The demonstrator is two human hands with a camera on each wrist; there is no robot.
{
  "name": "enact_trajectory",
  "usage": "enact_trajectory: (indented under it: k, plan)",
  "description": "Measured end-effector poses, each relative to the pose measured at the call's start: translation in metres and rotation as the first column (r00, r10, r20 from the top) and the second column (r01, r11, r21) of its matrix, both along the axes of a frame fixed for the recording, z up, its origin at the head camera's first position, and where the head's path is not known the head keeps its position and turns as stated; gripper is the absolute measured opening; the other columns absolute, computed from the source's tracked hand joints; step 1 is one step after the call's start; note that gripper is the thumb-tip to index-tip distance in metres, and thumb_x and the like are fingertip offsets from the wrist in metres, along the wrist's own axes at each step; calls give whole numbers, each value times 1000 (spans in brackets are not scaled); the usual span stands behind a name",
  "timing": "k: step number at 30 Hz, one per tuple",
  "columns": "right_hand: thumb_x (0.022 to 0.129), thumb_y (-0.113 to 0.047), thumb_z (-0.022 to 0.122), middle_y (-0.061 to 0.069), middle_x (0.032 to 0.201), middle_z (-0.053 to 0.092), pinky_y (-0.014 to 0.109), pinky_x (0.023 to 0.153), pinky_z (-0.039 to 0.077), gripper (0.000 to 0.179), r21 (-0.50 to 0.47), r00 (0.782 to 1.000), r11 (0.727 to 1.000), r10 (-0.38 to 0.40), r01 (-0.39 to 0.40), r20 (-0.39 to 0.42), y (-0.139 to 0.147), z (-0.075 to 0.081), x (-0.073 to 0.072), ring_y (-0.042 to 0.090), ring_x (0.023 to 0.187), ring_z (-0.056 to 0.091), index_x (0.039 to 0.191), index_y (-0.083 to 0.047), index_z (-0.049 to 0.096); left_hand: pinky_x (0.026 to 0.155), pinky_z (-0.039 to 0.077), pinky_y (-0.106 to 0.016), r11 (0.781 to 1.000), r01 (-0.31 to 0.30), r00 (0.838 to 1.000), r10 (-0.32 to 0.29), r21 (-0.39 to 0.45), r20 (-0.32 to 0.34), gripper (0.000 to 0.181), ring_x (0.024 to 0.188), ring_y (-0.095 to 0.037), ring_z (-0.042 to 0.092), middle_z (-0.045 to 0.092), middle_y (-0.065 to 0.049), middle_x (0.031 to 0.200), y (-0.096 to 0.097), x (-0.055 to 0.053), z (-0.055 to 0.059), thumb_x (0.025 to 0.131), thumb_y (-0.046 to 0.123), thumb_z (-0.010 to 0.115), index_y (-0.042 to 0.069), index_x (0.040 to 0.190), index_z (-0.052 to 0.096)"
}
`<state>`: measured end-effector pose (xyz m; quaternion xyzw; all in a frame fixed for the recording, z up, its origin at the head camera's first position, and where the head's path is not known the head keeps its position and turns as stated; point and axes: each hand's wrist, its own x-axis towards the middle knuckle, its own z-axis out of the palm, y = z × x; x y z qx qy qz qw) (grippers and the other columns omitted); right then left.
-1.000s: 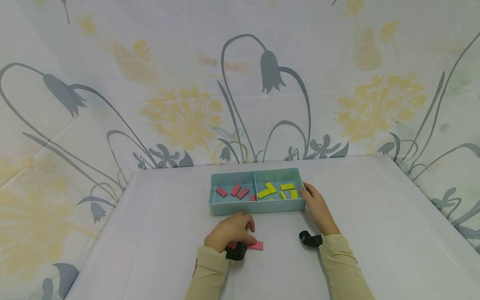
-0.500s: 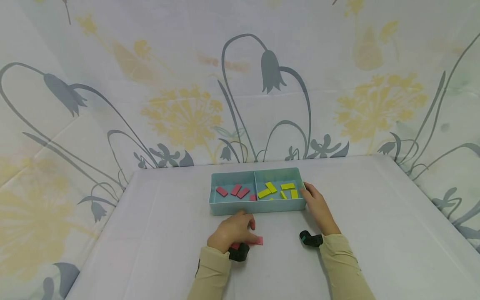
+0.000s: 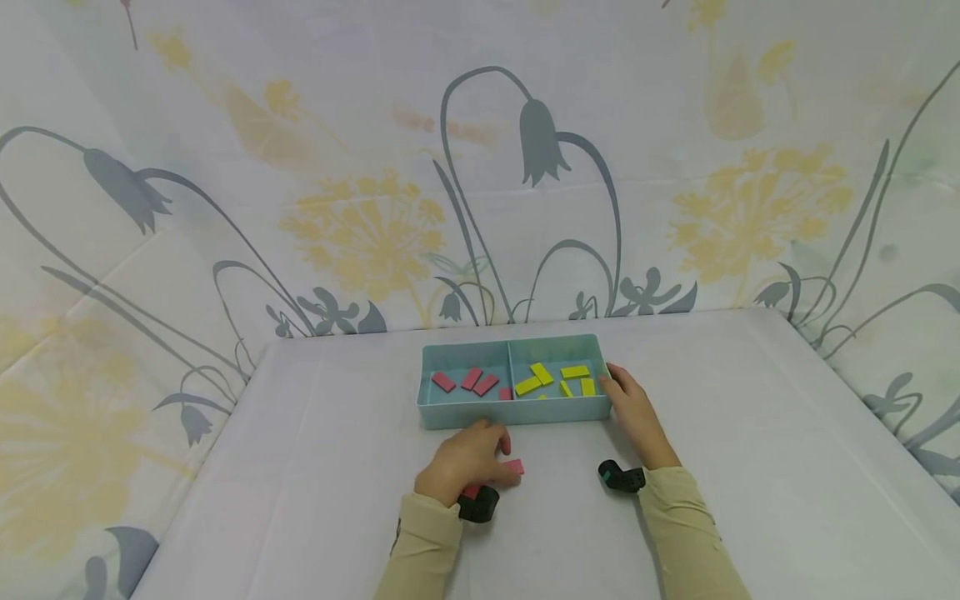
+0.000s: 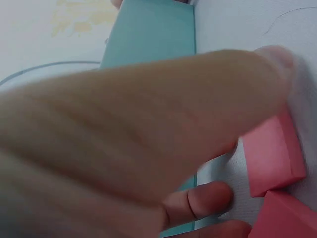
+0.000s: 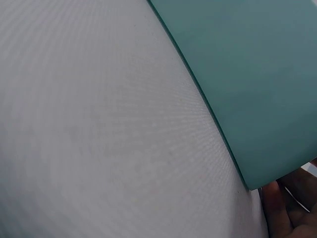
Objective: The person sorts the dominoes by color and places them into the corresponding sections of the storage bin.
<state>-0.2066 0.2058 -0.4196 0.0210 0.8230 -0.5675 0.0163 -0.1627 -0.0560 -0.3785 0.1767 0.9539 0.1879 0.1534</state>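
Note:
A pale teal two-compartment box [image 3: 517,413] stands on the white cloth; its front wall also fills the upper right of the right wrist view. My left hand [image 3: 467,460] arches in front of it, fingertips near the front wall, thumb touching a pink domino block [image 3: 516,466]. A gap shows between thumb and forefinger in the head view. A second pink block [image 4: 283,220] meets the first one's corner in the left wrist view. My right hand [image 3: 637,421] grips the box's right end, thumb at the rim; its fingers [image 5: 277,210] show past the corner.
Several pink blocks [image 3: 444,382] lie in the box's left compartment, several yellow blocks [image 3: 575,372] in the right one, with a divider [image 3: 511,367] between. Behind the table hangs a flower-printed cloth [image 3: 360,242]. A black wrist camera [image 3: 478,505] partly hides the loose pink blocks.
The pink block by my left thumb has slid away from me toward the box and turned slightly. The left hand has shifted a little to the right; the right hand and box stay put.

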Motion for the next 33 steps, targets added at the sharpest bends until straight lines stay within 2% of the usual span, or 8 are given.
enact_trajectory:
  k: [6,14,19,23,26,33]
  plan:
    - [94,-44,34,13,143,26,49,103,20,60,10,1000,1000,0,0,2,0,1,1,29,130,22,140,-8,25,55,38,-26,1000,0,1000,0,-30,0,29,70,-12,43,43,4,80,2,3,4,66,33,75,19,82,55]
    - [95,-42,33,15,143,25,49,103,19,58,7,1000,1000,5,-5,2,0,2,1,30,131,21,140,-7,24,53,38,-25,1000,-2,1000,2,-4,-23,22,65,-11,44,45,6,76,0,2,4,70,30,73,18,77,56]
    - [95,-42,33,14,143,25,49,103,20,58,18,1000,1000,4,-4,-11,0,3,2,29,131,21,140,-7,25,54,39,-25,997,-8,1000,7,72,16,20,65,-11,46,48,6,74,-3,-1,3,71,28,72,17,79,57]
    - [95,-41,34,14,142,26,49,103,20,57,21,1000,1000,2,-2,-19,0,3,1,29,131,21,140,-7,26,59,41,-25,986,0,998,-11,164,64,20,69,-10,48,52,8,75,-7,-3,4,73,27,71,16,83,57]
    - [95,-41,34,14,142,27,49,103,20,57,17,1000,1000,-1,1,-19,0,2,1,29,130,21,139,-7,26,62,42,-25,978,7,997,-23,207,76,20,71,-10,49,54,8,78,-10,-3,6,75,27,70,16,86,56]
    - [95,-41,34,14,142,26,49,103,19,57,5,1000,1000,0,0,-10,0,1,1,29,131,21,140,-7,26,63,43,-25,973,12,997,-29,230,70,19,71,-8,51,55,9,80,-12,-6,7,78,34,67,20,86,57]
